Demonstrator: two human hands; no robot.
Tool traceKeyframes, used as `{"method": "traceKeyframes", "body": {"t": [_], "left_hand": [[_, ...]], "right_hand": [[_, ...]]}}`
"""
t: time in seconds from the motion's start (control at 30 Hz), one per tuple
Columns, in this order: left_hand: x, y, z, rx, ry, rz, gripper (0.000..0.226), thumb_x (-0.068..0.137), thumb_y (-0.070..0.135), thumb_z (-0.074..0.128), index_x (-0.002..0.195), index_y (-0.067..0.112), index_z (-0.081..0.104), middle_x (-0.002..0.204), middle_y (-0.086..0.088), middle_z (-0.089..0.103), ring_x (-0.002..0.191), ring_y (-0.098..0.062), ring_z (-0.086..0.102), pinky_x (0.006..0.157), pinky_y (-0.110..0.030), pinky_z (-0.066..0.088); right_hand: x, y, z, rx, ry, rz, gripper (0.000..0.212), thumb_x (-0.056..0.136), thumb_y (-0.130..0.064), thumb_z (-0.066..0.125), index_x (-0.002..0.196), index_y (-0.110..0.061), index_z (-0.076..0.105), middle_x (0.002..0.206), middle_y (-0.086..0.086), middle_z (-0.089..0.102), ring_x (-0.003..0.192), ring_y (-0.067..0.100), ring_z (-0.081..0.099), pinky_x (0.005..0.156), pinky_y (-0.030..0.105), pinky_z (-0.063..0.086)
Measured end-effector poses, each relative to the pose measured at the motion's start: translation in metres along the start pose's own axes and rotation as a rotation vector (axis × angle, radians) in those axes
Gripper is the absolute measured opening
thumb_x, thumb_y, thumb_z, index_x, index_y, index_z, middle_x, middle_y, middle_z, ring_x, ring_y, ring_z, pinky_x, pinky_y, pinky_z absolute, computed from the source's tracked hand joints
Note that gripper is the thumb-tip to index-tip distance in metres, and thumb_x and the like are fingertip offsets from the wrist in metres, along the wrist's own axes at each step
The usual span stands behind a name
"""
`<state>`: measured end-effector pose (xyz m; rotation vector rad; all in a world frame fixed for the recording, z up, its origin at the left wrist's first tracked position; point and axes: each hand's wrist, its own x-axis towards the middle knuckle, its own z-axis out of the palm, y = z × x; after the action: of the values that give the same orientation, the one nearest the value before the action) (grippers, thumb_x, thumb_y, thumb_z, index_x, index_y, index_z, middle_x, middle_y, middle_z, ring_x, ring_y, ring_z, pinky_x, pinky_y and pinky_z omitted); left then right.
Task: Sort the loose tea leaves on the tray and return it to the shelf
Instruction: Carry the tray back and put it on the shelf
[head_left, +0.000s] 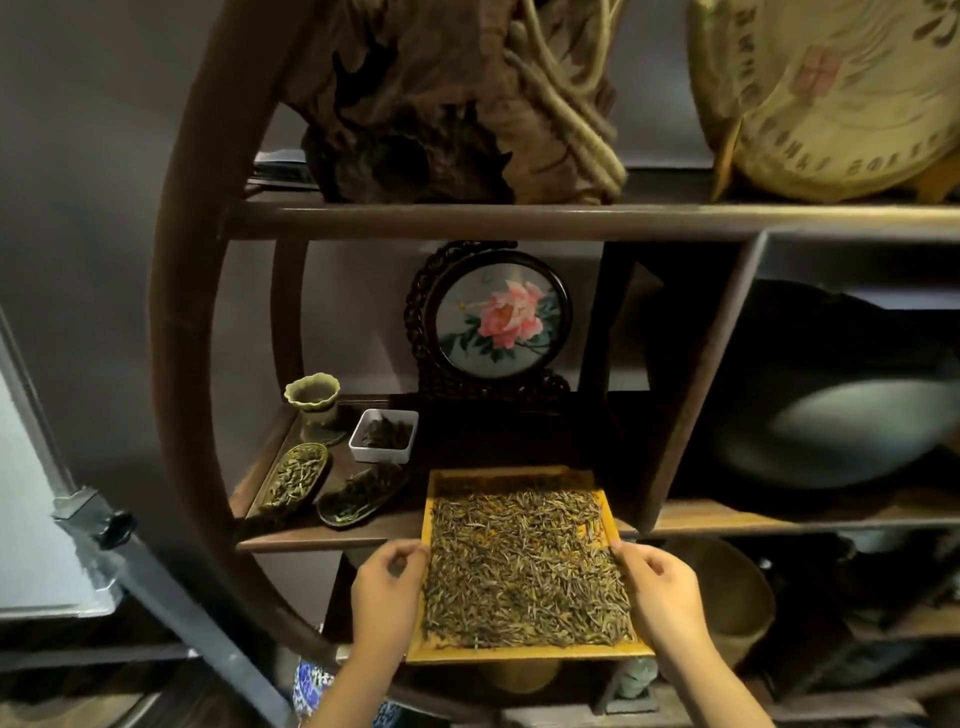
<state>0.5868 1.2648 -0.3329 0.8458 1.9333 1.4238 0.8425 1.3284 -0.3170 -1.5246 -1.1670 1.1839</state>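
Gripping a yellow tray (519, 653) of loose tea leaves (524, 566) by both side edges, left hand (387, 590) and right hand (662, 592) closed around it, far end resting on the shelf (322, 539), right of small dishes (383, 435).

My hands, head cam view
Left hand (387, 587) and right hand (662, 592) both bare: no gloves, rings or watch. Forearms bare too, no sleeves in view.

Bare shelf (498, 441) lies beyond the tray (511, 475), between the white dish (384, 435) and a wooden upright (691, 395).
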Motion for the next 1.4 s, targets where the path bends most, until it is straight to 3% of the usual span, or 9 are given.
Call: {"method": "traceKeyframes", "body": {"t": [0.23,0.47,0.6,0.8,0.97,1.03,1.17,1.33,1.4], "left_hand": [[0.017,0.001,0.010,0.025,-0.007,0.014,0.011,0.090,0.012,0.065,0.082,0.019,0.070,0.082,0.004,0.071,0.077,-0.006,0.062,0.060,-0.017,0.041],[0.026,0.003,0.015,0.077,0.059,0.005,0.007,0.087,0.019,0.069,0.080,0.021,0.067,0.073,0.003,0.067,0.072,-0.009,0.061,0.055,-0.022,0.037],[0.032,0.005,0.017,0.178,0.087,0.036,0.012,0.086,0.022,0.070,0.075,0.023,0.064,0.064,0.002,0.063,0.062,-0.010,0.059,0.050,-0.024,0.035],[0.039,0.006,0.013,0.243,-0.006,0.099,0.014,0.093,0.023,0.060,0.081,0.028,0.065,0.072,0.005,0.066,0.068,-0.009,0.060,0.053,-0.023,0.037],[0.024,0.003,-0.009,0.025,-0.238,0.018,0.015,0.097,0.022,0.055,0.109,0.027,0.064,0.096,0.004,0.071,0.079,-0.011,0.069,0.064,-0.023,0.051],[0.014,0.000,-0.020,-0.031,-0.316,-0.011,0.023,0.096,0.021,0.058,0.116,0.029,0.059,0.107,0.003,0.070,0.090,-0.010,0.071,0.068,-0.029,0.057],[-0.003,-0.008,-0.037,0.091,-0.335,0.038,0.042,0.084,0.027,0.074,0.122,0.033,0.056,0.111,0.002,0.068,0.085,-0.010,0.072,0.068,-0.025,0.055],[-0.022,-0.015,-0.035,0.238,-0.371,0.060,0.066,0.057,0.037,0.087,0.116,0.039,0.056,0.108,0.007,0.067,0.085,-0.012,0.069,0.066,-0.022,0.056],[-0.026,-0.017,-0.028,0.275,-0.316,0.093,0.059,0.063,0.029,0.087,0.113,0.038,0.056,0.106,0.009,0.067,0.081,-0.009,0.067,0.066,-0.023,0.057]], "right_hand": [[0.019,0.010,0.007,-0.026,0.027,0.006,0.019,0.091,-0.021,0.061,0.082,-0.012,0.074,0.076,0.001,0.075,0.077,0.015,0.069,0.062,0.026,0.050],[0.033,0.005,0.011,-0.016,0.006,0.046,0.026,0.089,-0.027,0.064,0.081,-0.003,0.072,0.076,0.010,0.075,0.081,0.028,0.070,0.084,0.047,0.054],[0.038,0.000,0.013,0.030,0.003,0.063,0.048,0.088,-0.031,0.064,0.088,0.017,0.063,0.090,0.035,0.066,0.084,0.041,0.066,0.092,0.052,0.049],[0.042,0.002,0.014,0.061,-0.016,0.126,0.052,0.087,-0.037,0.064,0.092,0.014,0.066,0.091,0.017,0.074,0.085,0.032,0.070,0.089,0.051,0.053],[0.041,0.002,0.003,0.104,-0.162,0.141,0.036,0.090,-0.039,0.059,0.093,-0.005,0.070,0.091,0.010,0.076,0.085,0.027,0.073,0.090,0.048,0.053],[0.040,0.003,-0.005,0.090,-0.221,0.130,0.034,0.091,-0.036,0.058,0.100,-0.005,0.067,0.086,0.010,0.076,0.081,0.026,0.073,0.083,0.044,0.057],[0.028,0.007,-0.019,0.182,-0.300,0.124,0.024,0.095,-0.016,0.053,0.107,0.002,0.060,0.059,0.003,0.069,0.049,0.011,0.065,0.041,0.018,0.048],[0.010,0.019,-0.031,0.044,-0.378,0.035,0.030,0.087,-0.006,0.064,0.116,-0.009,0.060,0.101,0.009,0.072,0.093,0.022,0.070,0.071,0.027,0.053],[0.005,0.021,-0.032,-0.042,-0.414,-0.036,0.041,0.081,0.004,0.068,0.116,-0.014,0.058,0.105,0.007,0.070,0.090,0.014,0.070,0.068,0.020,0.053]]}}
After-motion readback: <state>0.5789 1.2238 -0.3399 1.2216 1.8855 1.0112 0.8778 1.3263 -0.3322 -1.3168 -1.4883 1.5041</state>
